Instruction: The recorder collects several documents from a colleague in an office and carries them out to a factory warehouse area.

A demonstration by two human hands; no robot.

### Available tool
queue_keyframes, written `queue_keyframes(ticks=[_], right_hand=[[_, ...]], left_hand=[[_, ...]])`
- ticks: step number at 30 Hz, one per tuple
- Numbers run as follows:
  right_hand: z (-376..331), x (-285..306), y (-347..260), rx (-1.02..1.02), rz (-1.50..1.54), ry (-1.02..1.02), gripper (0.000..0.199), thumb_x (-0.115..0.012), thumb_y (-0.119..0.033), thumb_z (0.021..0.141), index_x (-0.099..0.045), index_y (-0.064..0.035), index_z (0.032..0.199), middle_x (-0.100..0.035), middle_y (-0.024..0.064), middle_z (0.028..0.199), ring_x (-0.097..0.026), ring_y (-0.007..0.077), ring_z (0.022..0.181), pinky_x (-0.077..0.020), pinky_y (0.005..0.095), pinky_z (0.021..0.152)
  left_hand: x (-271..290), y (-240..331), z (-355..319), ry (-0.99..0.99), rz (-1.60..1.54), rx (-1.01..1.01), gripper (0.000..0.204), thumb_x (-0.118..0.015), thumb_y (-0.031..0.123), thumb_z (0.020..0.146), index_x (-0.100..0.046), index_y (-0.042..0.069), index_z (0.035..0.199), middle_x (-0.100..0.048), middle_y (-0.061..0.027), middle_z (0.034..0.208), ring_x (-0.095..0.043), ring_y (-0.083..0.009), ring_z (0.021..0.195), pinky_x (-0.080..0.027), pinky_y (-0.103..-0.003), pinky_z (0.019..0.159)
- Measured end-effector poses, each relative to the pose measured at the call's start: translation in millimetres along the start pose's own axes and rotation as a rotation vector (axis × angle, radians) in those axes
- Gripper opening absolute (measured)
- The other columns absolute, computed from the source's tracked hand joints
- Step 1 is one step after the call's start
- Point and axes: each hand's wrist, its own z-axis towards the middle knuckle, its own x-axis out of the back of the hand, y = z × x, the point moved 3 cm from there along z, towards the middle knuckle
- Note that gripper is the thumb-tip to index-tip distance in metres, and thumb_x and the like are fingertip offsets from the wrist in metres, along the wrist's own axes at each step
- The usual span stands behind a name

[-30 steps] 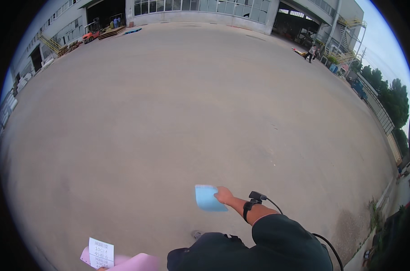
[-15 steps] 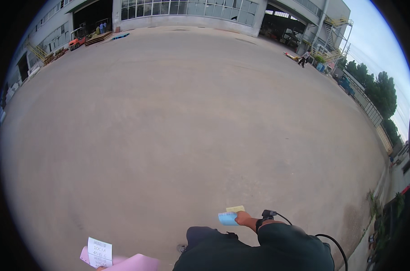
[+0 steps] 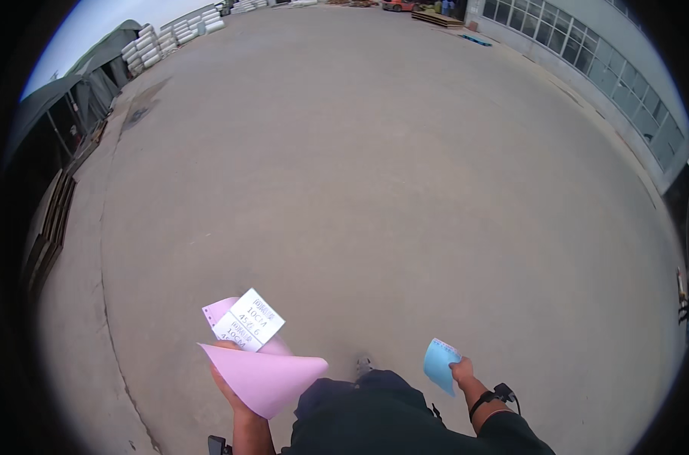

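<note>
My left hand (image 3: 222, 384) is closed around a curled pink paper sheet (image 3: 272, 375), whose near part folds over into a cone. A white paper slip (image 3: 251, 320) with dark printing lies against the pink sheet, in the same grip. To the right, my right hand (image 3: 462, 369) pinches a light blue paper slip (image 3: 440, 364) by its edge, and the slip bends downward. Both hands are at waist height, apart from each other. My palms and some fingers are hidden behind the paper.
Wide concrete ground (image 3: 375, 174) stretches ahead, with my shoe (image 3: 365, 364) on it. At left are stacked dark panels (image 3: 50, 220), a dark canopy (image 3: 94, 76) and piled white rolls (image 3: 143, 49). A windowed building (image 3: 587, 49) and flat wooden stack (image 3: 437, 19) stand far right.
The view has turned left across the yard. My left hand, with the pink sheet and white slip, has risen into fuller view. The yellow slip beside the blue one no longer shows.
</note>
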Motion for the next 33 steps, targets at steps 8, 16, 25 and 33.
queue_keyframes(ticks=[8,16,25,33], right_hand=[[97.9,40.5,-282.5,0.713,0.563,-0.057,0.029,-0.056,-0.005,0.077,-0.061,0.0081,0.102,-0.066,0.0132,0.089,-0.064,0.0231,0.08,-0.049,0.0351,0.075],[49.9,-142.1,-127.0,0.181,0.465,-0.056,0.038,-0.057,-0.001,0.075,-0.056,0.0099,0.111,-0.064,0.0161,0.097,-0.063,0.0256,0.085,-0.0495,0.0382,0.079],[128.0,-279.2,-261.6,0.231,0.35,-0.228,0.041,-0.06,-0.006,0.079,-0.054,0.0093,0.117,-0.062,0.0175,0.105,-0.06,0.0277,0.091,-0.0482,0.0407,0.082],[278.9,-302.3,-363.0,0.465,0.546,-0.256,0.045,-0.063,-0.01,0.083,-0.052,0.0088,0.123,-0.06,0.0188,0.112,-0.058,0.0295,0.095,-0.0471,0.0429,0.085]], left_hand=[[21.4,-47.3,16.1,-0.061,-0.264,0.088,0.011,-0.061,0.008,0.087,-0.055,0.005,0.078,-0.063,-0.0047,0.074,-0.059,-0.0103,0.061,-0.05,-0.025,0.054],[71.3,-119.7,65.0,-0.244,-0.268,0.158,0.007,-0.06,0.009,0.088,-0.056,0.005,0.083,-0.064,-0.005,0.082,-0.061,-0.0108,0.07,-0.053,-0.029,0.063],[71.9,-211.6,172.0,-0.401,-0.287,0.168,0.023,-0.059,0.021,0.093,-0.059,0.003,0.107,-0.064,-0.0025,0.097,-0.059,-0.0074,0.086,-0.049,-0.026,0.076],[65.1,-276.2,185.9,-0.274,-0.208,-0.031,0.026,-0.057,0.024,0.094,-0.06,0.0,0.104,-0.064,-0.0008,0.091,-0.057,-0.0065,0.081,-0.048,-0.025,0.073]])
